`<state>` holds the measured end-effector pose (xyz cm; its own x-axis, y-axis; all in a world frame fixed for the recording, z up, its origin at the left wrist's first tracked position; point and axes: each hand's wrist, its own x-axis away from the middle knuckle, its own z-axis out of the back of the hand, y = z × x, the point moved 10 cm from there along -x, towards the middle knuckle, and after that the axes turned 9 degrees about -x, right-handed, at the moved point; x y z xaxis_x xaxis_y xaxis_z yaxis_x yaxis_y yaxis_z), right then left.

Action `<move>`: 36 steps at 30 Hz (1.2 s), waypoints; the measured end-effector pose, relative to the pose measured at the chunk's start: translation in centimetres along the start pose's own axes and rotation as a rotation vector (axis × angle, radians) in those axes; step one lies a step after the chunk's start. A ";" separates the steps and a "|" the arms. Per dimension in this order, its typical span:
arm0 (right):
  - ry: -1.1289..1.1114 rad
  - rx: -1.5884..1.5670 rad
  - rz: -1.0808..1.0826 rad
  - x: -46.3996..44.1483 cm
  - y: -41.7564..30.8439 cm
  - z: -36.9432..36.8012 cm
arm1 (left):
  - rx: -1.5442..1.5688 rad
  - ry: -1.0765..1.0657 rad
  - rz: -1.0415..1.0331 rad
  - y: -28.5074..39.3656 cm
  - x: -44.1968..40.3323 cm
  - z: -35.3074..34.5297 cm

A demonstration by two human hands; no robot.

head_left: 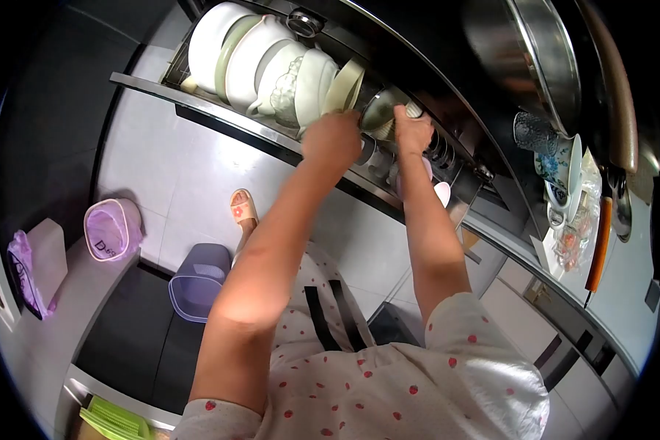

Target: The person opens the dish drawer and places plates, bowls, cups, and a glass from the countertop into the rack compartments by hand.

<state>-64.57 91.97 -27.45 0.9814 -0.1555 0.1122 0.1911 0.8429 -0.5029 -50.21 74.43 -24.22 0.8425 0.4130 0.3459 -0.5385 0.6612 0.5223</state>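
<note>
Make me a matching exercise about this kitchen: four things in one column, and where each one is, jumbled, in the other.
Things:
1. Large round white dish
2. Peach sandal with a flower
3. Long orange-handled tool
4. Translucent purple plastic bin

Places:
A. Lying on the pale counter
B. Standing on the grey floor tiles
C. Upright on its edge in the open drawer
D. Worn on a foot

Right pairs: 1-C, 2-D, 3-A, 4-B

Upright dishes (240,62) are crowding the left end of the drawer (148,87), a black panel (378,45) is walling its back edge, and room is opening outside its front edge.
</note>
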 end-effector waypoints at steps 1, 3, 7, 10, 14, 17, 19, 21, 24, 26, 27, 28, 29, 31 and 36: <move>0.005 0.000 -0.001 0.4 -0.3 -0.2 | 0.001 0.000 -0.005 0.3 -0.8 -1.6; -0.015 0.022 0.031 0.7 -1.2 -0.5 | 0.097 -0.005 -0.087 2.0 -2.6 -4.4; -0.093 0.047 0.066 1.5 -2.7 -1.1 | 0.108 -0.239 -0.133 3.7 -5.7 -7.6; -0.111 -0.069 0.121 1.7 -3.0 -1.3 | 0.242 -0.298 0.054 2.3 -7.2 -9.1; -0.137 -0.216 0.220 0.8 -2.0 -1.7 | 0.259 -0.177 -0.106 3.2 -8.7 -10.3; -0.333 -0.453 0.205 0.2 -0.5 -2.8 | 0.760 -0.199 0.148 1.8 -9.4 -12.8; -0.332 -0.464 0.250 0.4 -0.8 -1.7 | 0.911 -0.244 0.182 2.5 -8.3 -12.5; -0.332 -0.471 0.293 0.8 -1.1 -0.7 | 1.065 -0.292 0.218 3.2 -7.9 -12.5; -0.255 -0.353 0.379 1.2 -0.9 0.3 | 1.312 -0.367 0.417 2.0 -8.7 -15.9; -0.235 -0.260 0.418 1.2 -0.2 0.1 | 1.009 -0.339 0.095 1.6 -11.4 -17.6; -0.229 -0.265 0.413 0.9 0.6 -0.2 | 0.905 -0.323 -0.010 1.9 -11.7 -17.2; -0.337 -0.245 0.351 0.5 2.0 -1.7 | 1.109 -0.412 0.192 2.0 -10.4 -15.6; -0.442 -0.229 0.287 0.4 3.0 -3.0 | 1.302 -0.499 0.400 2.2 -9.0 -14.7; -0.481 -0.263 0.268 0.5 2.9 -3.5 | 1.215 -0.506 0.424 2.1 -9.0 -13.0; -0.531 -0.048 0.270 1.3 1.5 -3.9 | 1.114 -0.548 0.339 1.9 -9.1 -11.6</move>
<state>-62.91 91.00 -31.33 0.8552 0.3501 0.3821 -0.0512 0.7907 -0.6100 -58.75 79.16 -35.42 0.6893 -0.0288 0.7239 -0.6679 -0.4123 0.6196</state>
